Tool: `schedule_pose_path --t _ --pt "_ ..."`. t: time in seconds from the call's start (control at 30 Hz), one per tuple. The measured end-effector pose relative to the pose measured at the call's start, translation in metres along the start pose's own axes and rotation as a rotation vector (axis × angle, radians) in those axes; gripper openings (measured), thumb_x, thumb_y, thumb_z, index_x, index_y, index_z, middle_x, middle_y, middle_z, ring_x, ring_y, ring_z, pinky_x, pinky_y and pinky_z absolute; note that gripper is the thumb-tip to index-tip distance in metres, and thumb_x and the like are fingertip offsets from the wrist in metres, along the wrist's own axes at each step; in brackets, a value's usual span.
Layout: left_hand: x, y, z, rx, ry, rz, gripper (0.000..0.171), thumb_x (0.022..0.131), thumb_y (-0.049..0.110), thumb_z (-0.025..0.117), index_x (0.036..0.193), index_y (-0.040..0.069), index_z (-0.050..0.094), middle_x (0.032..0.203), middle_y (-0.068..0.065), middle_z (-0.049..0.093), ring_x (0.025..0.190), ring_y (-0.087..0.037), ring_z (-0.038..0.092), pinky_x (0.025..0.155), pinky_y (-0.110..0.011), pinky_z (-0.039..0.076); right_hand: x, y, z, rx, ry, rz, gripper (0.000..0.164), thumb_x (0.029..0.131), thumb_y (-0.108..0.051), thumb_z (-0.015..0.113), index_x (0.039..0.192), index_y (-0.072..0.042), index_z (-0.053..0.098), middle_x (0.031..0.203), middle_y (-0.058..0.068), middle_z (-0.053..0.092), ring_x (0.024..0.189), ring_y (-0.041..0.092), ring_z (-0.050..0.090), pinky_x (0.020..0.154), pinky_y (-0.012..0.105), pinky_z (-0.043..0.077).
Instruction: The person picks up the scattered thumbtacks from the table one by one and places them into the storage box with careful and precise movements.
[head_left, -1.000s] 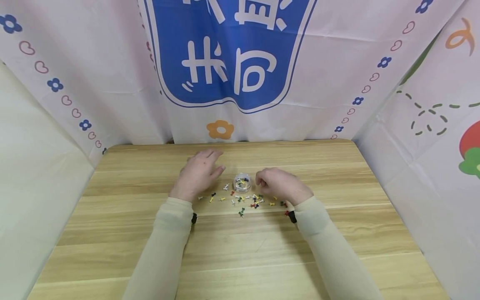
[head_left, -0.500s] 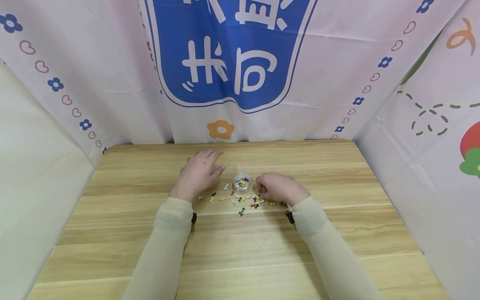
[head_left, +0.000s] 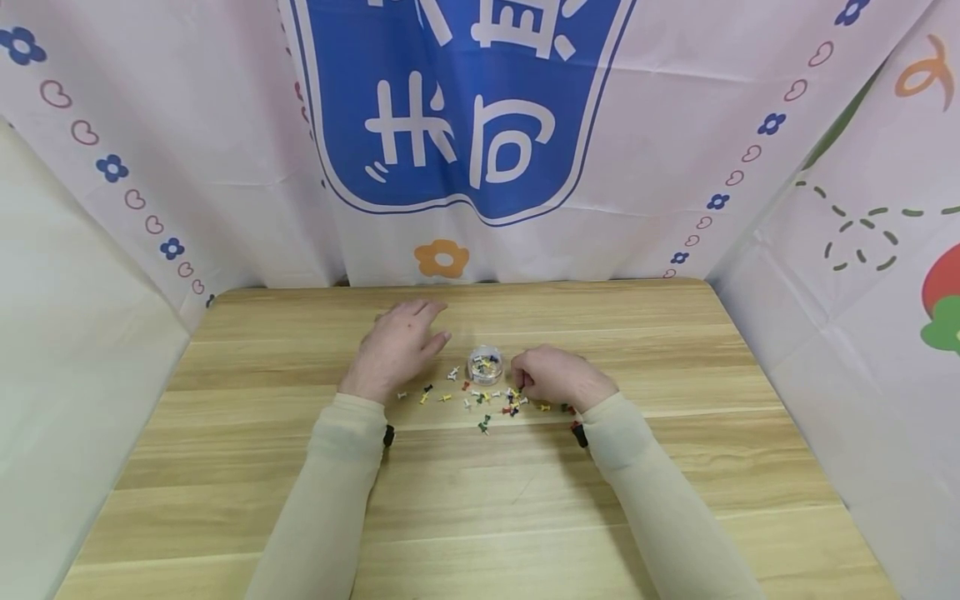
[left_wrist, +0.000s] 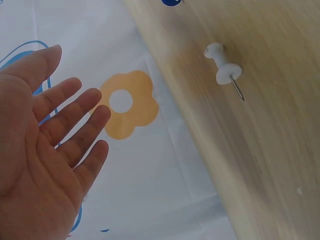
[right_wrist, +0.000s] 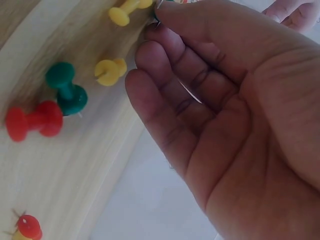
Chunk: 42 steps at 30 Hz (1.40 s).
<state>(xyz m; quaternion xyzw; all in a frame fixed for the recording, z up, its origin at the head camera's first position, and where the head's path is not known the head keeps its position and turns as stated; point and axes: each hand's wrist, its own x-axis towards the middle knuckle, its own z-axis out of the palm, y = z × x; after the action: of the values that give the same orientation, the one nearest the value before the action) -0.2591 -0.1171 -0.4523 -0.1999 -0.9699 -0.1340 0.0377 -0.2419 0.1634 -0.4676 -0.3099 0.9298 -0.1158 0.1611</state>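
Observation:
My left hand (head_left: 396,350) is held with fingers spread over the table, left of a small clear round container (head_left: 484,381) that has several push pins in it. In the left wrist view its palm faces the camera with nothing in it, and a white push pin (left_wrist: 220,61) lies apart from it. To the right of the container is my right hand (head_left: 561,375), fingers bent, thumb and index fingertip together. Between those tips, in the right wrist view, part of a green push pin (right_wrist: 157,16) shows; the fingers hide most of it.
Loose push pins in several colours lie in front of the container, including a green one (head_left: 483,427) and a yellow one (head_left: 446,398). A red pin (right_wrist: 34,120) and a green pin (right_wrist: 66,89) lie near my right hand. A printed cloth (head_left: 630,233) hangs behind the table (head_left: 450,517).
My right hand has shifted slightly down and left, and a dark green bit now shows at its fingertips. The left hand and the container stay in place.

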Motion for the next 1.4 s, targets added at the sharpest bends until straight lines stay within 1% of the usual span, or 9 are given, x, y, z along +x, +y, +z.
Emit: schedule_pose_path --t 0.3,0.43,0.53,0.63,0.73,0.97,1.2,1.3,1.4 --pt "0.000 0.001 -0.001 -0.003 -0.006 -0.005 0.060 0.103 0.043 0.060 0.153 0.012 0.049 0.153 -0.012 0.052 0.141 -0.033 0.047 0.118 -0.054 0.036 0.001 0.001 0.001 0.009 -0.015 0.020 0.014 0.084 -0.004 0.075 0.091 -0.016 0.072 0.081 -0.009 0.064 0.073 0.010 0.059 0.067 0.025 0.053" --pt "-0.001 0.001 -0.001 -0.003 -0.008 -0.006 0.060 0.103 0.044 0.059 0.153 0.012 0.049 0.153 -0.012 0.052 0.141 -0.032 0.047 0.118 -0.054 0.036 -0.001 0.003 0.000 0.021 -0.009 0.045 0.011 0.086 -0.008 0.073 0.089 -0.018 0.070 0.081 -0.009 0.064 0.073 0.010 0.058 0.067 0.026 0.053" --pt "-0.001 0.000 -0.002 -0.003 -0.007 -0.005 0.060 0.103 0.044 0.059 0.153 0.012 0.049 0.153 -0.012 0.053 0.141 -0.032 0.047 0.118 -0.054 0.036 -0.003 0.004 -0.003 0.033 0.018 0.056 0.007 0.090 -0.014 0.072 0.088 -0.020 0.068 0.081 -0.008 0.064 0.072 0.010 0.059 0.066 0.026 0.053" --pt "-0.001 0.000 -0.002 -0.004 -0.004 0.000 0.060 0.103 0.043 0.060 0.153 0.011 0.049 0.153 -0.012 0.053 0.140 -0.032 0.048 0.118 -0.054 0.036 -0.004 0.004 -0.006 0.039 0.050 0.049 0.007 0.091 -0.013 0.070 0.090 -0.019 0.068 0.083 -0.008 0.064 0.072 0.010 0.059 0.066 0.025 0.054" --pt "-0.001 0.000 -0.002 -0.007 -0.001 0.003 0.060 0.103 0.043 0.060 0.153 0.011 0.049 0.152 -0.012 0.053 0.140 -0.032 0.048 0.118 -0.054 0.037 -0.005 0.002 -0.010 0.035 0.080 0.036 0.010 0.090 -0.009 0.069 0.093 -0.018 0.069 0.085 -0.009 0.064 0.073 0.009 0.059 0.067 0.023 0.054" --pt "-0.001 -0.001 -0.001 -0.006 -0.005 0.001 0.060 0.103 0.043 0.060 0.153 0.012 0.049 0.153 -0.012 0.053 0.140 -0.032 0.047 0.118 -0.054 0.036 -0.002 -0.003 -0.014 -0.033 0.196 -0.021 0.009 0.090 -0.009 0.070 0.095 -0.017 0.069 0.088 -0.010 0.064 0.077 0.007 0.059 0.069 0.021 0.054" --pt "-0.001 -0.001 -0.001 -0.004 -0.004 0.007 0.060 0.103 0.043 0.060 0.153 0.011 0.049 0.152 -0.013 0.053 0.140 -0.033 0.048 0.118 -0.055 0.037 0.002 -0.007 -0.012 -0.097 0.296 -0.055 0.012 0.090 -0.009 0.070 0.101 -0.014 0.071 0.096 -0.007 0.066 0.089 0.010 0.061 0.079 0.021 0.055" --pt "-0.001 -0.002 -0.001 -0.001 -0.003 0.007 0.060 0.104 0.043 0.060 0.153 0.011 0.049 0.152 -0.013 0.053 0.139 -0.033 0.048 0.118 -0.054 0.037 0.004 -0.010 -0.010 -0.129 0.315 -0.066 0.011 0.092 -0.010 0.070 0.102 -0.014 0.072 0.098 -0.007 0.067 0.094 0.012 0.061 0.083 0.022 0.054" --pt "-0.001 -0.002 -0.001 -0.001 -0.002 0.006 0.060 0.104 0.043 0.059 0.153 0.011 0.049 0.152 -0.012 0.054 0.139 -0.033 0.049 0.117 -0.054 0.038 0.006 -0.014 -0.007 -0.146 0.308 -0.056 0.010 0.094 -0.013 0.068 0.103 -0.015 0.072 0.100 -0.007 0.066 0.098 0.013 0.061 0.084 0.023 0.054"
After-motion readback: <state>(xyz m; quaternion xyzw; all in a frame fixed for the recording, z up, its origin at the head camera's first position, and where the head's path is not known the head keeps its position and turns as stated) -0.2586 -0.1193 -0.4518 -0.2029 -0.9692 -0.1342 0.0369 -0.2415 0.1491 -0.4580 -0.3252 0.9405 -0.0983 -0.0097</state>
